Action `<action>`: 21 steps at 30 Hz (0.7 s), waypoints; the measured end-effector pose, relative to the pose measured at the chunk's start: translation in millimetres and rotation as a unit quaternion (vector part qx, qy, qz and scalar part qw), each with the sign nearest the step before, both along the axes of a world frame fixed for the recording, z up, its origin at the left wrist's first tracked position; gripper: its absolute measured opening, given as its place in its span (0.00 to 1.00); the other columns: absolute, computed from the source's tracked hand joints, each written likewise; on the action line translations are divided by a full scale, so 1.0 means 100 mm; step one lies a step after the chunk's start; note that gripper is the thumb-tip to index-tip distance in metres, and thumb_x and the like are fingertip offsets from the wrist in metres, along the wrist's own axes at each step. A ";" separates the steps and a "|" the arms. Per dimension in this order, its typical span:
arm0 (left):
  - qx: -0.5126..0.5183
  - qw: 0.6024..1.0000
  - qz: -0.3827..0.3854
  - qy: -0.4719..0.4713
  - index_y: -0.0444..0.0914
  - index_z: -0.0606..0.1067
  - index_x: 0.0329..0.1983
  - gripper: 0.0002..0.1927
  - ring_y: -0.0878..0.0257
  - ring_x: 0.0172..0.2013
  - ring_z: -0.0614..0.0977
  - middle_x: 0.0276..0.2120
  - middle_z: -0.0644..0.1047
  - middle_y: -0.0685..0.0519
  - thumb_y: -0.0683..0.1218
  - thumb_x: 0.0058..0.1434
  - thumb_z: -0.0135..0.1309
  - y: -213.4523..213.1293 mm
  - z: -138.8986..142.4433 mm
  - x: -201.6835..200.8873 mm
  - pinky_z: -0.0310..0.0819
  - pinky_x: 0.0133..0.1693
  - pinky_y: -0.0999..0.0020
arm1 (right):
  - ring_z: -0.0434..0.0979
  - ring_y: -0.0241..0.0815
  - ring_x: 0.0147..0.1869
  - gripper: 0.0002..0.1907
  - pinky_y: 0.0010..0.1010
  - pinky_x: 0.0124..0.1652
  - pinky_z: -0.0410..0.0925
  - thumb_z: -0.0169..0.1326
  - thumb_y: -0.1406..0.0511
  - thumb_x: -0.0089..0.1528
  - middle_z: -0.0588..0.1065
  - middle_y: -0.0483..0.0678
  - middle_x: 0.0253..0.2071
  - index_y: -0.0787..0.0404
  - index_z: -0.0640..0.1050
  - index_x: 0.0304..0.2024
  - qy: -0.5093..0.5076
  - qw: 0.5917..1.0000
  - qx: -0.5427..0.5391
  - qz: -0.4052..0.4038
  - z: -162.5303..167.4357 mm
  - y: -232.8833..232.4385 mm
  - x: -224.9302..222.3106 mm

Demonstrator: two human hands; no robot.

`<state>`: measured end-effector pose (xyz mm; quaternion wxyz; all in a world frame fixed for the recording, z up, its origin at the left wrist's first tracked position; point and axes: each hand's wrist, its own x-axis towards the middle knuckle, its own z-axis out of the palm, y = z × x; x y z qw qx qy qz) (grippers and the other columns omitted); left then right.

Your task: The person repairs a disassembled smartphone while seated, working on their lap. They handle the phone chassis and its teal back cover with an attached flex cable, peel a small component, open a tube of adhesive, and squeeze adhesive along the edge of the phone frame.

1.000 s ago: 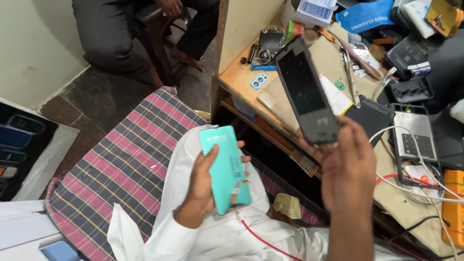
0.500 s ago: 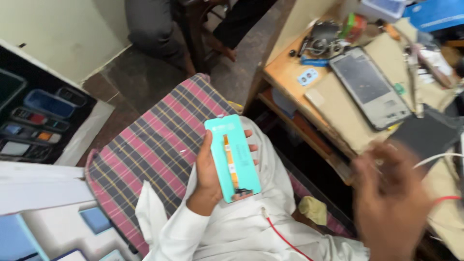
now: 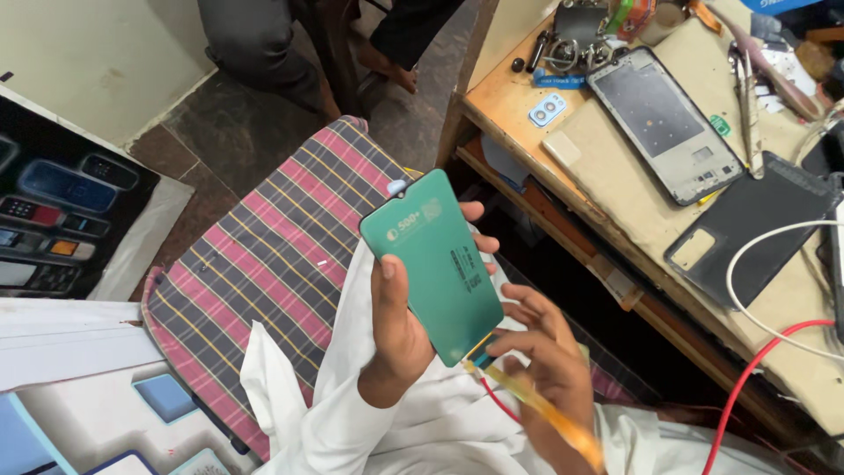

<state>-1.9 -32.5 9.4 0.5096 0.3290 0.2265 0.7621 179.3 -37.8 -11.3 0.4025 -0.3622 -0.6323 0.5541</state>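
Centre of frame, over the lap, the left hand [image 3: 400, 330] grips a green-backed phone screen panel [image 3: 432, 262], tilted w/ its notch end toward upper left; thumb lies along the panel's left edge, the other fingers curl behind and show at the right edge, so it's clamped edge to edge, not on the face. Right hand [image 3: 549, 374] sits at the panel's lower corner, fingertips pressed together, pinching the amber flex strip [image 3: 538, 406] that trails off toward lower right. To do this bit well, I'd judge: keep the grip on the edges only, pull the strip along its own line w/o twisting, support the corner so the panel doesn't bow. Panel lies above and left of the right fingers, touching them at that corner. Upper right, on the wooden bench [image 3: 519, 114], a bare phone frame [image 3: 664, 123] and a dark back cover [image 3: 747, 229] lie flat, well apart from both hands. Checked cloth [image 3: 264, 255] spreads beneath, mid-left.
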 end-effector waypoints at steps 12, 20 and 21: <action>-0.038 0.972 0.072 0.221 0.31 0.59 0.73 0.38 0.50 0.68 0.70 0.72 0.62 0.37 0.62 0.73 0.51 -0.15 -0.05 0.45 0.69 0.68 0.52 | 0.78 0.38 0.39 0.21 0.33 0.39 0.70 0.58 0.69 0.57 0.79 0.51 0.39 0.58 0.70 0.53 0.197 0.896 -0.392 -0.063 0.04 0.28 0.29; -0.087 0.989 -0.099 0.065 0.34 0.54 0.76 0.53 0.38 0.71 0.64 0.72 0.59 0.35 0.74 0.61 0.50 -0.17 -0.09 0.40 0.60 0.69 0.41 | 0.79 0.34 0.37 0.17 0.27 0.39 0.72 0.60 0.75 0.57 0.79 0.47 0.35 0.64 0.73 0.47 0.137 0.902 -0.408 0.014 0.14 0.73 0.60; -0.127 0.983 -0.132 0.004 0.33 0.54 0.75 0.55 0.37 0.71 0.65 0.71 0.61 0.34 0.76 0.59 0.48 -0.16 -0.05 0.31 0.60 0.68 0.39 | 0.78 0.34 0.36 0.16 0.27 0.37 0.71 0.60 0.75 0.56 0.79 0.47 0.35 0.64 0.74 0.46 0.124 0.903 -0.411 0.019 0.14 0.73 0.63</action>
